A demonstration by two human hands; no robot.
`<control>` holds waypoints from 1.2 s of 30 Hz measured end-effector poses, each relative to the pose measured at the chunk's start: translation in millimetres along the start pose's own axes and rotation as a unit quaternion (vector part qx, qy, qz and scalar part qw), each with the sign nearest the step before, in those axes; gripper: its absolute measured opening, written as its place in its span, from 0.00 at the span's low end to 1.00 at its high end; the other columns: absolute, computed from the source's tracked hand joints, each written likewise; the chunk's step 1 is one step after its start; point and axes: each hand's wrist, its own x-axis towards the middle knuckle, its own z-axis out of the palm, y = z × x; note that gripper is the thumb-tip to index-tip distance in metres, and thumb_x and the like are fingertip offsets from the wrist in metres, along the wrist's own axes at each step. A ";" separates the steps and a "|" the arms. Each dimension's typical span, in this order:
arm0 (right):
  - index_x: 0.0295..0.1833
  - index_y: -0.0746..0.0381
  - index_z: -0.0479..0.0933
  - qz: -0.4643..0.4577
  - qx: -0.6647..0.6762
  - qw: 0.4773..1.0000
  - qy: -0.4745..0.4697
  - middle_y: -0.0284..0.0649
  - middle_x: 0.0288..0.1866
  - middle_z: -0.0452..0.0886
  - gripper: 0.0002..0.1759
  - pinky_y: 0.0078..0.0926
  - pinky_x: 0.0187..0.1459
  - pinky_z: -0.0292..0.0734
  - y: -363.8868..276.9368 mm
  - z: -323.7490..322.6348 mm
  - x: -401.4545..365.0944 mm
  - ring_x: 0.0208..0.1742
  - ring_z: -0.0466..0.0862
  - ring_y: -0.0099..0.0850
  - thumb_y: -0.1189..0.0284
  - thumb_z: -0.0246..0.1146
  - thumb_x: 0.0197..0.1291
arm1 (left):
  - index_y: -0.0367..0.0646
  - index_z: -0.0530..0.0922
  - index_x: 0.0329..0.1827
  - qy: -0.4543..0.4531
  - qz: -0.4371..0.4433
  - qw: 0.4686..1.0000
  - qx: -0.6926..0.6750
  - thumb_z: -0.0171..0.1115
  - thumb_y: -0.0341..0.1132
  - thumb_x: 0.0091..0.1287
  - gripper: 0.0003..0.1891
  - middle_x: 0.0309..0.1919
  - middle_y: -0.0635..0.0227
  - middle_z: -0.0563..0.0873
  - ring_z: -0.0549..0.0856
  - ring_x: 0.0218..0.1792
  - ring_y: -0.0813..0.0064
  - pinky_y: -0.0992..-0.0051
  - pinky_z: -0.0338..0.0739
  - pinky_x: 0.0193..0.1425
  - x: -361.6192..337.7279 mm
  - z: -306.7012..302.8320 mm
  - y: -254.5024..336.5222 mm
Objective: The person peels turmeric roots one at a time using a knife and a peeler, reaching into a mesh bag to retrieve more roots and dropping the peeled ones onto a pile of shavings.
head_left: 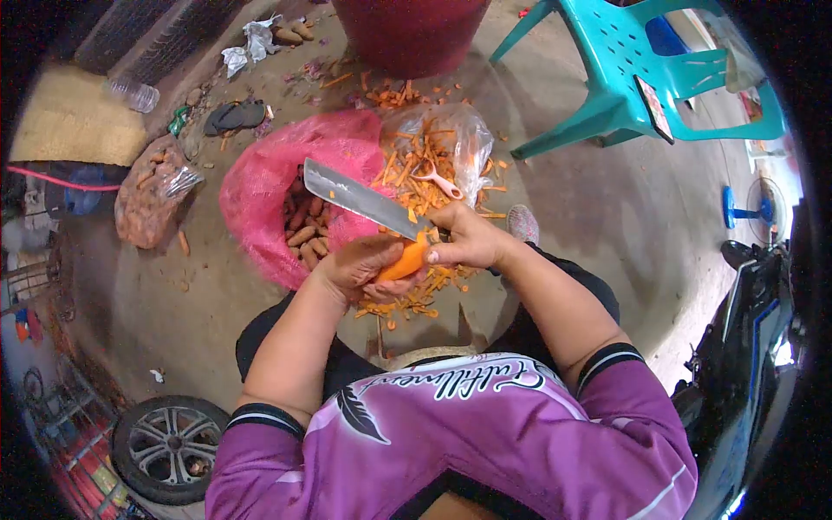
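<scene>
An orange peeled vegetable (pixel 406 261) lies in my left hand (pixel 357 265), whose fingers are wrapped round it. My right hand (pixel 469 236) is closed on the handle of a cleaver (pixel 360 198). The broad blade points up and to the left, its near end against the top of the vegetable. Beyond my hands, a pink peeler (pixel 438 180) rests on a heap of orange peelings (pixel 418 198) on clear plastic. To the left, a pink mesh sack (pixel 260 173) stands open with several brownish unpeeled roots (pixel 305 236) inside.
A red tub (pixel 412 35) stands at the top, and a green plastic chair (pixel 607 61) with a phone (pixel 654 108) on it at the upper right. A filled plastic bag (pixel 154 195) is at the left, a wheel (pixel 170 447) at the lower left, a motorcycle (pixel 750 347) at the right.
</scene>
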 end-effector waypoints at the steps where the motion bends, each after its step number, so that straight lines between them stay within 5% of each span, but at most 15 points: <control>1: 0.29 0.67 0.76 0.032 0.001 0.999 0.009 0.34 0.18 0.74 0.20 0.23 0.24 0.67 0.9 -0.8 -1.0 0.22 0.72 0.20 0.57 0.63 0.46 | 0.43 0.70 0.34 0.056 -0.012 0.997 0.042 0.52 0.55 0.59 0.21 0.13 0.78 0.64 0.58 0.12 0.90 0.87 0.49 0.14 5.5 -2.0 -1.7; 3: 0.28 0.67 0.76 0.057 0.005 0.997 0.042 0.33 0.17 0.73 0.21 0.22 0.22 0.66 8.7 0.6 1.2 0.20 0.71 0.21 0.57 0.61 0.49 | 0.46 0.68 0.30 0.158 -0.027 0.982 0.097 0.52 0.52 0.60 0.17 0.15 0.78 0.65 0.61 0.14 0.89 0.86 0.53 0.16 9.0 1.1 -1.3; 6: 0.26 0.65 0.74 0.134 0.029 0.988 0.075 0.32 0.14 0.70 0.25 0.22 0.17 0.64 15.9 -3.9 4.7 0.15 0.69 0.21 0.50 0.56 0.53 | 0.46 0.69 0.41 0.175 0.062 0.964 0.188 0.52 0.48 0.62 0.15 0.20 0.78 0.69 0.62 0.16 0.87 0.86 0.55 0.17 18.7 -7.2 -6.1; 13: 0.27 0.66 0.74 0.252 0.049 0.953 0.159 0.38 0.17 0.73 0.31 0.25 0.18 0.69 45.4 -1.6 9.1 0.16 0.74 0.26 0.44 0.50 0.53 | 0.39 0.70 0.42 0.542 0.116 0.715 0.426 0.50 0.38 0.62 0.12 0.24 0.74 0.72 0.69 0.22 0.83 0.80 0.65 0.23 16.7 -29.0 57.2; 14: 0.27 0.67 0.74 0.246 0.061 0.952 0.174 0.39 0.17 0.73 0.32 0.25 0.19 0.70 50.3 -1.8 10.3 0.17 0.75 0.26 0.44 0.50 0.54 | 0.40 0.71 0.40 0.539 0.214 0.678 0.452 0.50 0.37 0.61 0.10 0.24 0.74 0.73 0.70 0.22 0.82 0.79 0.65 0.22 22.2 -37.6 86.7; 15: 0.33 0.65 0.70 0.242 0.070 0.951 0.177 0.38 0.18 0.72 0.29 0.24 0.19 0.69 51.5 -2.9 10.5 0.17 0.74 0.25 0.46 0.49 0.54 | 0.42 0.72 0.40 0.529 0.204 0.723 0.394 0.49 0.35 0.61 0.09 0.26 0.72 0.74 0.74 0.25 0.78 0.79 0.68 0.27 20.8 -1.7 129.2; 17: 0.53 0.60 0.58 0.235 0.086 0.953 0.171 0.35 0.17 0.70 0.29 0.20 0.16 0.68 52.8 -7.7 12.1 0.15 0.71 0.21 0.50 0.50 0.56 | 0.40 0.72 0.41 0.314 0.422 0.818 0.232 0.51 0.37 0.60 0.12 0.30 0.67 0.77 0.77 0.35 0.74 0.78 0.72 0.39 21.2 26.9 201.5; 18: 0.66 0.57 0.50 0.234 0.092 0.954 0.161 0.33 0.17 0.68 0.35 0.16 0.13 0.66 53.0 -10.8 13.5 0.14 0.69 0.18 0.52 0.51 0.58 | 0.39 0.71 0.42 0.225 0.454 0.818 0.272 0.52 0.39 0.59 0.14 0.36 0.64 0.78 0.77 0.38 0.74 0.77 0.72 0.38 13.6 31.7 239.4; 19: 0.61 0.59 0.55 0.231 0.080 0.954 0.176 0.33 0.17 0.68 0.32 0.17 0.14 0.66 53.7 -12.4 14.7 0.14 0.69 0.19 0.52 0.51 0.58 | 0.39 0.71 0.44 0.176 0.481 0.789 0.340 0.53 0.42 0.59 0.16 0.40 0.63 0.78 0.77 0.41 0.74 0.78 0.72 0.39 7.7 60.0 265.0; 20: 0.56 0.61 0.60 0.228 0.069 0.953 0.189 0.34 0.17 0.69 0.29 0.18 0.15 0.66 55.4 -13.1 15.6 0.15 0.70 0.20 0.52 0.51 0.57 | 0.39 0.67 0.46 0.277 0.538 0.761 0.232 0.49 0.37 0.63 0.13 0.39 0.59 0.76 0.77 0.41 0.68 0.73 0.76 0.40 7.9 104.3 261.6; 22: 0.46 0.65 0.70 0.225 0.045 0.951 0.208 0.35 0.18 0.70 0.27 0.19 0.16 0.66 55.3 -11.6 16.8 0.15 0.71 0.22 0.51 0.50 0.57 | 0.41 0.66 0.48 0.231 0.529 0.770 0.274 0.51 0.39 0.62 0.15 0.39 0.59 0.76 0.77 0.42 0.69 0.71 0.76 0.38 -2.6 126.8 261.8; 23: 0.39 0.68 0.74 0.264 0.054 0.942 0.201 0.41 0.23 0.75 0.26 0.26 0.22 0.71 48.9 -13.2 15.1 0.19 0.75 0.27 0.53 0.53 0.55 | 0.43 0.66 0.48 0.175 0.492 0.781 0.343 0.55 0.42 0.59 0.18 0.45 0.61 0.73 0.77 0.43 0.69 0.69 0.74 0.43 -14.4 122.1 256.4; 28: 0.47 0.64 0.72 0.280 0.001 0.935 0.220 0.43 0.37 0.76 0.22 0.29 0.31 0.73 87.2 -8.3 28.8 0.26 0.77 0.31 0.57 0.54 0.55 | 0.44 0.72 0.46 0.172 0.135 0.895 0.389 0.53 0.51 0.57 0.22 0.41 0.66 0.79 0.80 0.35 0.74 0.79 0.72 0.30 -50.0 5.4 193.7; 33: 0.37 0.68 0.73 0.329 -0.258 0.890 0.181 0.50 0.26 0.77 0.26 0.34 0.32 0.73 156.8 2.3 41.7 0.26 0.79 0.41 0.52 0.53 0.53 | 0.44 0.75 0.38 0.404 -0.303 0.778 0.373 0.55 0.49 0.57 0.18 0.35 0.67 0.81 0.81 0.29 0.72 0.72 0.72 0.27 -68.5 -176.0 78.1; 36: 0.40 0.65 0.74 0.330 -0.379 0.848 0.169 0.53 0.33 0.78 0.23 0.39 0.39 0.72 168.3 12.7 55.2 0.35 0.79 0.47 0.55 0.52 0.54 | 0.41 0.74 0.41 0.455 -0.361 0.697 0.419 0.55 0.46 0.57 0.18 0.36 0.61 0.81 0.81 0.34 0.67 0.67 0.74 0.32 -71.0 -268.0 -8.5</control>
